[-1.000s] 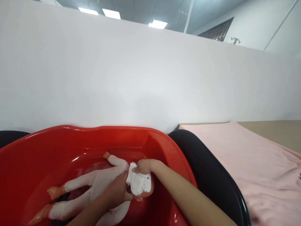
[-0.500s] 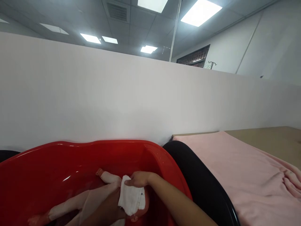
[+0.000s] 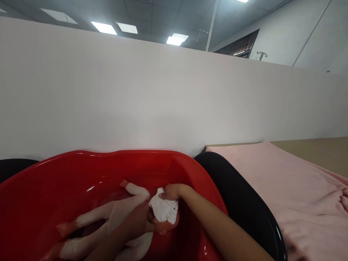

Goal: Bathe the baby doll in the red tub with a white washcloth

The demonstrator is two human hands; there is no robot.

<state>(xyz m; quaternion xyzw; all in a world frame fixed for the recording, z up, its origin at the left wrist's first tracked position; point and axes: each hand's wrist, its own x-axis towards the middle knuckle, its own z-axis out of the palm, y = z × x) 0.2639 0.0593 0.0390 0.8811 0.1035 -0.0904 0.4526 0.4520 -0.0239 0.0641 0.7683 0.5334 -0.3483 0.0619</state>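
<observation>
- White folded cloth (image 3: 164,210) is pinched at its top edge by the fingers (image 3: 163,196) of your right hand (image 3: 170,191), pressed over the doll's head.
- Your left hand (image 3: 141,223) is wrapped around the doll (image 3: 119,214) at its neck and chest, fingers closed on it.
- Your doll lies on its back, in white clothing, legs toward the left, inside the red tub (image 3: 67,174).
- Beside the tub sits a black rim (image 3: 244,203), then a pink towel (image 3: 285,192) on the tabletop (image 3: 320,152).
</observation>
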